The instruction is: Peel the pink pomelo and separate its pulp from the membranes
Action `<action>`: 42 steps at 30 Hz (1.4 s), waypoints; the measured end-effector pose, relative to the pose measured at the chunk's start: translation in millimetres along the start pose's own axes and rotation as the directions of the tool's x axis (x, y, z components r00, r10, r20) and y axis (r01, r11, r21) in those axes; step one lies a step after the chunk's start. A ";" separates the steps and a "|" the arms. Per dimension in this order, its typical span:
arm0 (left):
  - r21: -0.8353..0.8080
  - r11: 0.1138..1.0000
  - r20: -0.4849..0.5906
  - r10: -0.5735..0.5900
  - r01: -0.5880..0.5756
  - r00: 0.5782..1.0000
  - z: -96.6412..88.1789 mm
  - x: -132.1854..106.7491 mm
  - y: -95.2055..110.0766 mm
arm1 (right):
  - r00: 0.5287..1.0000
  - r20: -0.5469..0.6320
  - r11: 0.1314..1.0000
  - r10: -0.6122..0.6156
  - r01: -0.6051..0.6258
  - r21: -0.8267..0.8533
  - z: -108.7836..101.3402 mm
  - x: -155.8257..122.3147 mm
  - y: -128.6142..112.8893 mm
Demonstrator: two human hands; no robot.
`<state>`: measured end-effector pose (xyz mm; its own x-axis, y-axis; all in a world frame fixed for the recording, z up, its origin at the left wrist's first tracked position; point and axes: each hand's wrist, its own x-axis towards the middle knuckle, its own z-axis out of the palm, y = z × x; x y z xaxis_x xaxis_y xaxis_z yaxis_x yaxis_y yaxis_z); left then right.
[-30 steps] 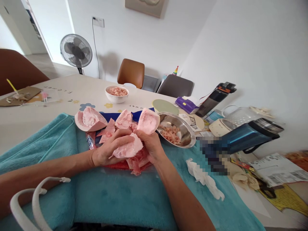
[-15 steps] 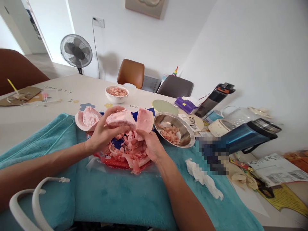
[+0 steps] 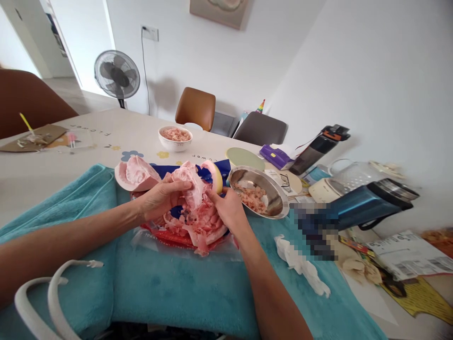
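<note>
Two-handed: clamping fingers on ragged pale-pink membrane [image 3: 194, 191] with left hand [image 3: 160, 199], apparently on curved yellow-skinned rind [image 3: 216, 179] with right hand [image 3: 231, 208].

"The left arm [image 3: 78, 231]?"
"Bare, stretched in from the side; the left hand [image 3: 163, 198] has its fingers [image 3: 180, 186] drawn together in a pinch."
"The right arm [image 3: 272, 278]?"
"Also bare, angled up from below; the right hand [image 3: 230, 208] is curled, thumb [image 3: 214, 197] pointing inward, near the left."
</note>
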<state>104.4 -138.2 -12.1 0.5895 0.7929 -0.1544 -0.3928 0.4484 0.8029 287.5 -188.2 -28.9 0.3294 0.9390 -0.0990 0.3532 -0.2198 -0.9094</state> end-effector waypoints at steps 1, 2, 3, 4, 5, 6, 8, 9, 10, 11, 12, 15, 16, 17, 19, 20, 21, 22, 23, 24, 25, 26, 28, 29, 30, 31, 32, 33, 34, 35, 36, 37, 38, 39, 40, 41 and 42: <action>0.011 1.000 -0.002 -0.001 0.001 1.000 -0.3 0.3 -1.3 | 0.996 -0.067 0.997 -0.054 0.050 -0.050 -0.3 1.7 1.4; 0.024 1.000 -0.005 -0.002 0.003 1.000 -1.0 0.9 -2.7 | 0.989 -0.114 0.992 -0.095 0.085 -0.092 -0.7 3.2 2.4; 0.037 0.999 -0.011 -0.005 0.006 1.000 -2.0 1.6 -4.1 | 0.982 -0.143 0.986 -0.124 0.105 -0.130 -0.9 4.4 3.1; 0.048 0.999 -0.018 -0.007 0.008 1.000 -3.2 2.4 -5.6 | 0.976 -0.162 0.980 -0.143 0.117 -0.161 -1.0 5.1 3.5; 0.055 0.998 -0.025 -0.008 0.010 1.000 -4.5 3.2 -7.0 | 0.971 -0.181 0.975 -0.157 0.123 -0.186 -0.8 5.0 3.4; 0.060 0.998 -0.034 -0.012 0.014 0.999 -5.6 3.8 -8.3 | 0.964 -0.203 0.970 -0.173 0.131 -0.204 -0.5 4.0 2.8; 0.074 0.997 -0.046 -0.018 0.021 0.999 -6.6 4.4 -10.2 | 0.942 -0.238 0.958 -0.237 0.186 -0.217 1.2 -0.7 0.1; 0.088 0.996 -0.049 -0.015 0.019 0.999 -6.4 4.1 -11.0 | 0.927 -0.242 0.949 -0.285 0.238 -0.208 2.4 -4.3 -1.8; 0.107 0.994 -0.047 -0.010 0.015 0.999 -5.8 3.5 -11.6 | 0.913 -0.230 0.937 -0.336 0.300 -0.180 4.0 -8.3 -4.1; 0.126 0.992 -0.040 -0.005 0.010 0.999 -4.7 2.5 -12.1 | 0.899 -0.201 0.920 -0.389 0.366 -0.142 5.9 -12.5 -6.3; 0.145 0.989 -0.031 0.003 0.001 1.000 -3.3 1.3 -12.6 | 0.885 -0.158 0.899 -0.438 0.425 -0.108 8.0 -16.5 -8.5; 0.168 0.986 -0.037 0.009 -0.002 0.999 0.6 -2.0 -14.1 | 0.853 -0.021 0.846 -0.522 0.514 -0.144 15.4 -24.9 -12.1; 0.166 0.986 -0.052 0.005 0.003 0.999 1.3 -2.6 -14.7 | 0.848 0.012 0.830 -0.530 0.522 -0.197 17.9 -26.2 -12.0; 0.161 0.987 -0.068 0.005 0.006 0.998 1.6 -2.8 -15.4 | 0.847 0.040 0.815 -0.530 0.522 -0.250 20.3 -26.8 -11.4; 0.152 0.988 -0.091 0.022 -0.007 0.996 0.9 -2.1 -16.7 | 0.854 0.077 0.804 -0.514 0.511 -0.302 24.0 -26.5 -9.0; 0.148 0.989 -0.097 0.038 -0.023 0.995 0.2 -1.3 -17.3 | 0.860 0.090 0.810 -0.503 0.505 -0.298 25.3 -25.9 -7.6; 0.144 0.989 -0.099 0.055 -0.040 0.994 -0.6 -0.4 -17.8 | 0.864 0.098 0.820 -0.493 0.500 -0.279 26.0 -25.1 -6.1; 0.138 0.989 -0.101 0.065 -0.051 0.993 -1.3 0.6 -18.2 | 0.866 0.104 0.830 -0.489 0.499 -0.249 26.4 -24.3 -4.8; 0.130 0.990 -0.104 0.068 -0.054 0.992 -1.8 1.4 -18.3 | 0.864 0.104 0.837 -0.493 0.503 -0.214 26.3 -23.4 -3.5; 0.119 0.991 -0.109 0.065 -0.052 0.992 -2.2 2.2 -18.3 | 0.858 0.102 0.840 -0.503 0.513 -0.177 26.1 -22.4 -2.3; 0.105 0.993 -0.117 0.063 -0.050 0.991 -2.3 2.7 -18.2 | 0.849 0.100 0.837 -0.519 0.529 -0.143 25.7 -21.5 -1.1; 0.092 0.995 -0.125 0.061 -0.050 0.990 -2.4 3.2 -18.0 | 0.837 0.094 0.829 -0.539 0.547 -0.115 25.4 -20.5 0.0; 0.077 0.996 -0.141 0.057 -0.046 0.988 -2.5 3.6 -17.9 | 0.812 0.068 0.808 -0.579 0.583 -0.087 25.2 -18.8 2.2; 0.080 0.996 -0.146 0.051 -0.040 0.988 -2.7 3.6 -18.0 | 0.803 0.050 0.798 -0.594 0.596 -0.087 25.4 -18.2 3.1; 0.087 0.996 -0.150 0.045 -0.032 0.988 -2.9 3.6 -18.3 | 0.796 0.033 0.791 -0.605 0.605 -0.091 25.9 -17.7 3.9; 0.095 0.995 -0.153 0.038 -0.024 0.987 -3.2 3.6 -18.7 | 0.790 0.017 0.786 -0.612 0.611 -0.098 26.5 -17.4 4.5; 0.102 0.995 -0.156 0.034 -0.019 0.987 -3.6 3.5 -19.0 | 0.786 0.003 0.782 -0.618 0.614 -0.107 27.2 -17.2 4.9; 0.106 0.994 -0.156 0.035 -0.019 0.987 -3.9 3.4 -19.4 | 0.783 -0.009 0.778 -0.622 0.617 -0.118 27.8 -17.1 5.1; 0.110 0.994 -0.154 0.039 -0.022 0.987 -4.1 3.2 -19.7 | 0.780 -0.019 0.775 -0.625 0.618 -0.130 28.4 -17.2 5.2; 0.117 0.993 -0.148 0.042 -0.025 0.988 -4.2 2.8 -19.8 | 0.778 -0.028 0.773 -0.628 0.619 -0.140 28.9 -17.3 5.2; 0.126 0.992 -0.134 0.043 -0.026 0.990 -4.2 2.4 -19.8 | 0.777 -0.035 0.773 -0.628 0.617 -0.148 29.3 -17.5 5.2; 0.142 0.990 -0.113 0.043 -0.027 0.993 -4.1 1.8 -19.8 | 0.780 -0.040 0.776 -0.624 0.613 -0.151 29.6 -17.7 5.2; 0.164 0.986 -0.089 0.042 -0.027 0.995 -4.0 1.2 -19.7 | 0.787 -0.043 0.783 -0.616 0.604 -0.148 29.9 -18.0 5.2; 0.189 0.982 -0.066 0.040 -0.027 0.997 -3.9 0.6 -19.6 | 0.797 -0.044 0.793 -0.603 0.592 -0.143 30.1 -18.2 5.2; 0.215 0.976 -0.050 0.042 -0.031 0.998 -3.9 0.0 -19.6 | 0.807 -0.048 0.805 -0.588 0.578 -0.136 30.4 -18.4 5.2; 0.239 0.970 -0.041 0.050 -0.039 0.998 -3.8 -0.5 -19.6 | 0.820 -0.051 0.818 -0.571 0.561 -0.130 30.7 -18.7 5.1; 0.259 0.964 -0.039 0.062 -0.050 0.997 -3.8 -0.8 -19.8 | 0.832 -0.052 0.830 -0.553 0.544 -0.124 31.0 -18.9 5.0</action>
<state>109.1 -146.1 -30.0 0.5358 0.8348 -0.1271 -0.2249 0.2861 0.9314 255.8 -198.8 -44.1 0.1242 0.8886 0.4416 0.5809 0.2957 -0.7584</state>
